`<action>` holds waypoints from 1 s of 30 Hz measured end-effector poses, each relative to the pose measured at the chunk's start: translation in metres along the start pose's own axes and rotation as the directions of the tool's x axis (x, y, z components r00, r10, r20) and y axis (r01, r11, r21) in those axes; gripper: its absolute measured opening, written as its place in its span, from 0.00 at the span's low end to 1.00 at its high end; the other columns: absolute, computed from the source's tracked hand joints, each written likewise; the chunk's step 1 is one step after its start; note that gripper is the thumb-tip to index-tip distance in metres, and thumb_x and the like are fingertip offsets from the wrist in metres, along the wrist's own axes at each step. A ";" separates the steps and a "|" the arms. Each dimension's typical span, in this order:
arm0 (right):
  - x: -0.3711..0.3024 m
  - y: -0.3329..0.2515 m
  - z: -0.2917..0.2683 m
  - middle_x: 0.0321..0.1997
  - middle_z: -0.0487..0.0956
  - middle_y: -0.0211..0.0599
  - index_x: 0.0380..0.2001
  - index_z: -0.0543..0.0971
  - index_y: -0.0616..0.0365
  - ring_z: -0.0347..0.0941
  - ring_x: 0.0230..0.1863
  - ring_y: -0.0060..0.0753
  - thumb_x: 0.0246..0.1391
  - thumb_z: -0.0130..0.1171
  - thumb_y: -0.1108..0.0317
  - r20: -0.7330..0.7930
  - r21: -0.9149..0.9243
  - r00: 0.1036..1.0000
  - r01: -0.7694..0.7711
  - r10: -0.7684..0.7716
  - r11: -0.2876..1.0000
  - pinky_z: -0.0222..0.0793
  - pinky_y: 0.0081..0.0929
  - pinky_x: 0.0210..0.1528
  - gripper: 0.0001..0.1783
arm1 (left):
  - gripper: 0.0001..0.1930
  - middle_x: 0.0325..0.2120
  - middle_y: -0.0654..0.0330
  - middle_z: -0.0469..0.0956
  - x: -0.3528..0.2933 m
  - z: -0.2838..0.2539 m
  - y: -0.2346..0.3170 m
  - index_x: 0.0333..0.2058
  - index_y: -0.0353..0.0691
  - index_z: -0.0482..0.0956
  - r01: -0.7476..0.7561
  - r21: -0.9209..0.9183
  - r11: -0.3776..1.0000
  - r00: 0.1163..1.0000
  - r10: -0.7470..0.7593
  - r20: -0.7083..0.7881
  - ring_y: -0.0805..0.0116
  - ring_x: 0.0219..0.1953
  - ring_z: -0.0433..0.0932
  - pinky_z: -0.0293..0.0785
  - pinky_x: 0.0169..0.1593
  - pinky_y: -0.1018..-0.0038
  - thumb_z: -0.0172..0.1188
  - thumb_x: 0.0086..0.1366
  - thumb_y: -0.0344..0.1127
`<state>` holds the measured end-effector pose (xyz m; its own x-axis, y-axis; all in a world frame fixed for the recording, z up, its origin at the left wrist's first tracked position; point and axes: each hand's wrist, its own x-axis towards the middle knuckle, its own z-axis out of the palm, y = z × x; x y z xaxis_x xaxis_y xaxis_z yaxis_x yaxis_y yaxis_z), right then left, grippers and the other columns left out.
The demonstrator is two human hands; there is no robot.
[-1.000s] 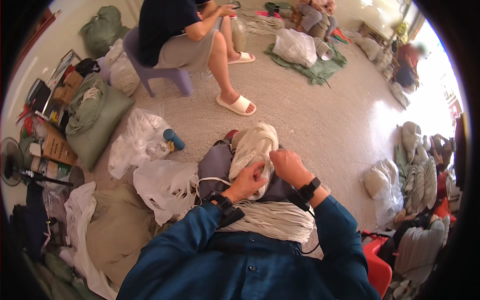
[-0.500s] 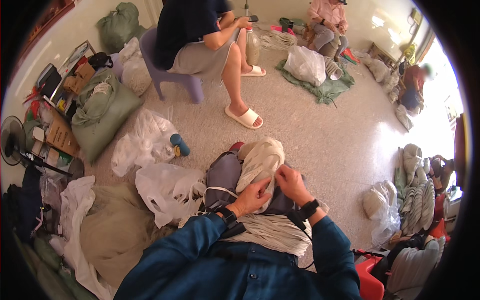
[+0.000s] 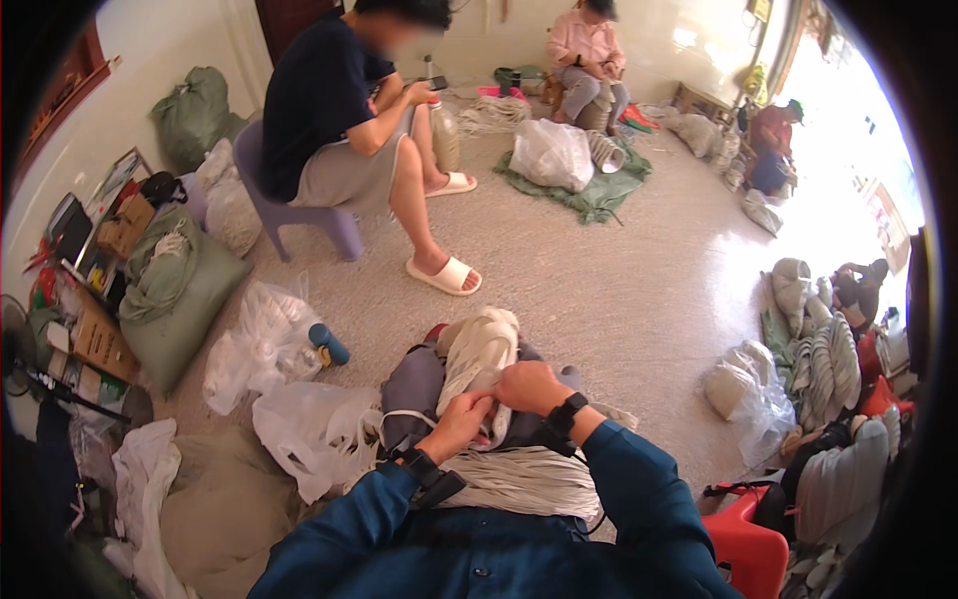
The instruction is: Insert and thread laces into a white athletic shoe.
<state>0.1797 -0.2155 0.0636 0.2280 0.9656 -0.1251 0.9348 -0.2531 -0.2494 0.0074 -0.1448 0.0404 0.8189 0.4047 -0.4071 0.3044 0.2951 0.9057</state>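
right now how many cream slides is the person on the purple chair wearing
2: the nearer slide on the floor, and the farther slide above it in the picture, closer to the back wall. Both are in view.

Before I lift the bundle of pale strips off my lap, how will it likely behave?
The bundle of pale strips will probably flop, since its thin strands already curve unevenly. Some may slide apart, as they lie loosely side by side with no visible tie. Breakage seems unlikely, given how they bend.
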 end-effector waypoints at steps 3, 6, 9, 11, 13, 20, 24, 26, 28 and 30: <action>-0.001 -0.009 -0.010 0.24 0.82 0.52 0.20 0.83 0.61 0.81 0.27 0.53 0.52 0.52 0.60 0.099 -0.001 0.977 0.188 -0.187 0.982 0.76 0.46 0.30 0.18 | 0.19 0.34 0.58 0.77 0.011 -0.012 0.000 0.47 0.32 0.76 0.066 -0.067 0.996 0.997 -0.064 0.032 0.70 0.29 0.77 0.82 0.26 0.73 0.45 0.75 0.43; -0.009 -0.009 -0.010 0.24 0.81 0.53 0.21 0.81 0.62 0.81 0.28 0.54 0.53 0.51 0.61 0.087 0.075 0.980 0.170 -0.176 0.983 0.76 0.47 0.31 0.17 | 0.18 0.31 0.57 0.78 0.016 -0.010 0.000 0.41 0.32 0.76 0.024 0.006 1.000 0.999 -0.024 0.043 0.70 0.28 0.78 0.79 0.24 0.73 0.45 0.74 0.43; -0.015 -0.002 0.009 0.23 0.80 0.54 0.22 0.79 0.63 0.80 0.27 0.56 0.55 0.50 0.61 -0.067 0.140 0.990 0.134 -0.126 0.981 0.75 0.49 0.31 0.17 | 0.18 0.25 0.58 0.79 0.023 -0.005 0.000 0.33 0.33 0.77 -0.100 0.237 0.966 0.995 0.100 0.010 0.72 0.26 0.78 0.73 0.19 0.74 0.47 0.74 0.42; -0.017 -0.005 0.008 0.24 0.80 0.54 0.25 0.77 0.64 0.78 0.28 0.58 0.55 0.49 0.61 -0.069 0.184 0.992 0.113 -0.101 0.976 0.73 0.51 0.33 0.16 | 0.17 0.18 0.63 0.73 0.023 -0.004 -0.005 0.31 0.35 0.76 -0.453 0.464 0.762 0.850 0.526 -0.033 0.74 0.13 0.71 0.67 0.15 0.77 0.48 0.73 0.42; -0.020 -0.003 0.009 0.24 0.79 0.55 0.28 0.74 0.64 0.77 0.29 0.59 0.56 0.49 0.61 -0.069 0.229 0.995 0.084 -0.070 0.970 0.71 0.52 0.35 0.15 | 0.16 0.17 0.65 0.70 0.010 -0.012 0.000 0.30 0.37 0.76 -0.303 0.346 0.888 0.940 0.338 -0.042 0.75 0.13 0.69 0.66 0.15 0.77 0.49 0.72 0.41; -0.018 -0.010 0.018 0.25 0.78 0.53 0.42 0.69 0.59 0.77 0.30 0.60 0.52 0.57 0.63 -0.219 0.461 0.959 -0.059 0.178 0.886 0.71 0.51 0.34 0.17 | 0.12 0.16 0.64 0.69 -0.056 -0.085 0.048 0.31 0.39 0.77 -0.002 -0.322 0.947 0.997 -0.022 -0.071 0.77 0.16 0.69 0.68 0.19 0.76 0.55 0.69 0.41; -0.028 -0.007 0.010 0.26 0.80 0.42 0.45 0.71 0.59 0.79 0.27 0.45 0.59 0.56 0.63 -0.060 0.804 0.965 -0.104 0.255 0.586 0.73 0.43 0.31 0.15 | 0.14 0.26 0.52 0.77 -0.057 -0.067 0.052 0.36 0.35 0.78 -0.302 0.653 0.694 0.855 0.500 -0.136 0.59 0.30 0.78 0.73 0.35 0.66 0.59 0.68 0.43; -0.043 -0.002 -0.013 0.28 0.81 0.38 0.46 0.72 0.59 0.79 0.27 0.39 0.62 0.56 0.62 0.116 0.953 0.974 -0.164 0.193 0.255 0.75 0.39 0.31 0.14 | 0.13 0.29 0.52 0.78 -0.061 -0.065 0.055 0.35 0.35 0.78 -0.340 0.664 0.666 0.823 0.552 -0.132 0.57 0.30 0.78 0.73 0.35 0.66 0.59 0.67 0.41; -0.064 0.012 -0.050 0.36 0.80 0.36 0.46 0.74 0.60 0.78 0.33 0.30 0.65 0.53 0.64 0.028 0.949 0.990 0.017 0.139 -0.316 0.77 0.32 0.37 0.12 | 0.12 0.29 0.52 0.79 -0.063 -0.069 0.053 0.35 0.35 0.79 -0.332 0.697 0.635 0.822 0.557 -0.116 0.57 0.30 0.78 0.73 0.35 0.66 0.59 0.67 0.40; -0.083 0.045 -0.062 0.46 0.79 0.43 0.49 0.73 0.62 0.78 0.44 0.36 0.63 0.54 0.65 -0.198 0.771 0.957 0.286 0.213 -0.569 0.76 0.34 0.51 0.15 | 0.12 0.29 0.52 0.79 -0.065 -0.072 0.050 0.35 0.35 0.79 -0.329 0.732 0.597 0.822 0.563 -0.090 0.57 0.30 0.79 0.73 0.36 0.67 0.58 0.67 0.40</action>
<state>0.2200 -0.3031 0.1227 0.4711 0.8819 0.0174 -0.6766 0.3740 -0.6343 -0.0654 -0.0940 0.1032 0.8006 0.5761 0.1646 0.2686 -0.5906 0.7609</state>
